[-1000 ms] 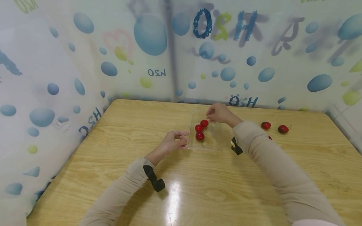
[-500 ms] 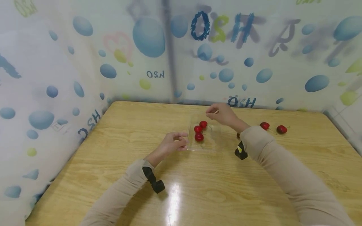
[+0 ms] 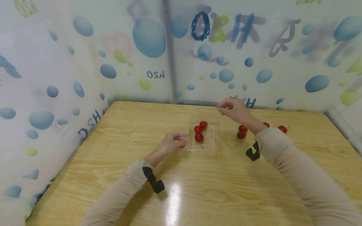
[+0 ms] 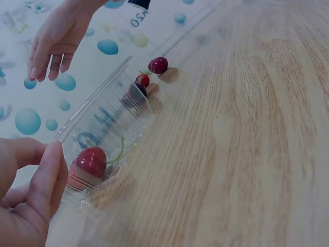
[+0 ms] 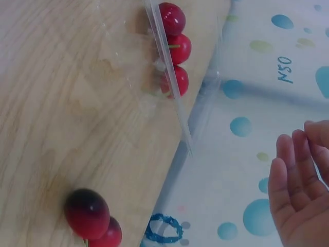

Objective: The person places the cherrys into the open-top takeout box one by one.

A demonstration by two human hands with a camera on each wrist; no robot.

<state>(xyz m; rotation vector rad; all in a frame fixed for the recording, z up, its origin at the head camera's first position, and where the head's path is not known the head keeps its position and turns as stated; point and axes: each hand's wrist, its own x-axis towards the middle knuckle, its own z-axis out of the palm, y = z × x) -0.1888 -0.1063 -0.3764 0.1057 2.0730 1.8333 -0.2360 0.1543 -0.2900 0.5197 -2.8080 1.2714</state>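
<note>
My left hand (image 3: 171,144) pinches the left side of a clear plastic box (image 3: 203,151); in the left wrist view, thumb and finger (image 4: 47,172) close on its rim (image 4: 90,103). Inside the box are three red cherries (image 3: 199,137), grouped toward the left, with thin green stems. My right hand (image 3: 236,110) is raised beyond the box's far right corner. Its fingers (image 5: 280,188) are loosely bent, and nothing shows between them. Nearest to it on the table, two dark red cherries (image 3: 241,134) lie close together, right of the box.
Farther right lie another cherry (image 3: 282,129) and one partly behind the right wrist (image 3: 266,124). The wooden table (image 3: 198,201) meets a bubble-patterned wall covering (image 3: 127,84) at the back and left.
My right hand has moved from above the box's far side to the right, uncovering two loose cherries. The left hand has stayed at the box, and the three cherries inside lie as before.
</note>
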